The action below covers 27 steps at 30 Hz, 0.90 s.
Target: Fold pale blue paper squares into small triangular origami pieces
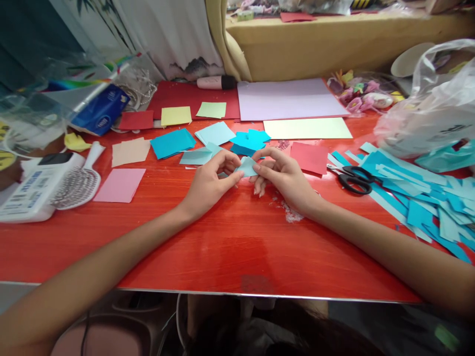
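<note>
Between my two hands is a small piece of light blue paper [246,167], held just above the red table. My left hand [211,180] pinches its left edge with thumb and forefinger. On the other side, my right hand [284,178] grips the right edge the same way, its lower fingers curled. Right behind the hands lie a pale teal paper [196,156], a stack of bright blue paper squares [249,142] and a light blue stack [215,133]. A red paper square [308,158] rests beyond my right hand.
Black-handled scissors [354,179] and a heap of blue paper strips [426,190] lie to the right, below a plastic bag [434,109]. Pink [120,185] and beige squares [130,151], a hairbrush [79,183] and a white bottle [40,190] are on the left.
</note>
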{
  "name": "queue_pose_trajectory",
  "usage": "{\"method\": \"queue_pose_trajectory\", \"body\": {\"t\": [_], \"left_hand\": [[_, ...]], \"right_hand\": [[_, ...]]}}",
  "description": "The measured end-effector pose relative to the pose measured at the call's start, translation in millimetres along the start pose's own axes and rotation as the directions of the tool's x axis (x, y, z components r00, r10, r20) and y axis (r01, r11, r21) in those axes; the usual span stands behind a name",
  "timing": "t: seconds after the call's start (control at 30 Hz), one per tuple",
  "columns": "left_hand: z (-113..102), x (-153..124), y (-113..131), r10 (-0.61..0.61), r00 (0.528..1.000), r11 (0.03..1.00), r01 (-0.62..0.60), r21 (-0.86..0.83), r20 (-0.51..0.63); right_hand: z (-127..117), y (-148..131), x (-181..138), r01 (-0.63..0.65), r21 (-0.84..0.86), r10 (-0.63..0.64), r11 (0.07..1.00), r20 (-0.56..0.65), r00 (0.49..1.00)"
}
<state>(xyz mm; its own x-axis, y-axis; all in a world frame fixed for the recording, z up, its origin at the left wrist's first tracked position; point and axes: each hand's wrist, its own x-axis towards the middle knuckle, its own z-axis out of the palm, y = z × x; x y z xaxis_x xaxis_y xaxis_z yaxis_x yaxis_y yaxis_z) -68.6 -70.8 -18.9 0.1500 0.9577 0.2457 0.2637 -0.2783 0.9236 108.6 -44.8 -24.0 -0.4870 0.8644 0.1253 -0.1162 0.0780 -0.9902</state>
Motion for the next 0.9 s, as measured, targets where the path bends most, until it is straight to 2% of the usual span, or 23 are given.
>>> {"method": "queue_pose_trajectory", "body": {"t": [0.17,0.37,0.6,0.9], "left_hand": [[-0.2,1.1,-1.4,-0.053,0.998,0.990,0.057,-0.128,0.039],[-1.4,2.6,-2.8,-0.116,0.993,0.968,0.120,-0.219,0.032],[-1.1,3.7,-3.7,-0.150,0.989,0.956,0.150,-0.254,0.021],[0.2,1.7,-0.2,-0.116,0.993,0.971,0.120,-0.207,0.029]], "right_hand": [[-0.8,0.0,-0.5,-0.006,-0.002,0.006,1.000,-0.011,1.000],[-1.9,-0.7,-1.1,-0.023,0.011,0.023,1.000,-0.042,0.999],[-1.5,-0.4,-2.2,0.003,0.066,0.001,0.998,-0.050,0.999],[0.0,-0.2,-1.0,-0.047,0.058,0.049,0.997,-0.027,0.998]]}}
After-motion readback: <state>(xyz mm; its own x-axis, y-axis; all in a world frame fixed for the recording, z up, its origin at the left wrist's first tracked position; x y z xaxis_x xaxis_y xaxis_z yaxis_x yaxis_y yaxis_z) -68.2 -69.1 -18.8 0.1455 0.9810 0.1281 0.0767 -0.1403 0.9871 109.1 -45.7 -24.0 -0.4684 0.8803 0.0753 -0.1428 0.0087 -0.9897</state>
